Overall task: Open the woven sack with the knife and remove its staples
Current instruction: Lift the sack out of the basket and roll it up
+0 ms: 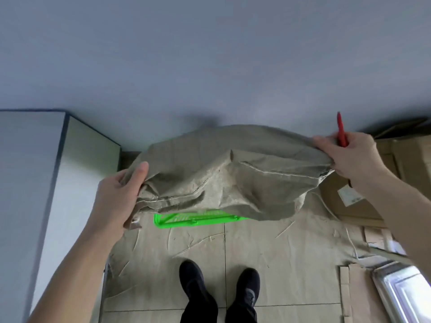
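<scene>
A beige woven sack (233,169) hangs stretched in the air between both hands, above the floor. My left hand (116,197) pinches its left edge, thumb on top. My right hand (352,155) grips the sack's right edge and also holds a red-handled knife (341,130), which points up and away from the sack. A stitched seam with pale thread runs across the sack's near side. No staples can be made out.
A bright green plastic tray (193,219) lies on the floor, half hidden under the sack. Flattened cardboard (363,199) lies to the right, a white panel (30,183) stands at the left, and a shiny metal tray (405,292) sits bottom right. My black shoes (219,285) stand on the tiles.
</scene>
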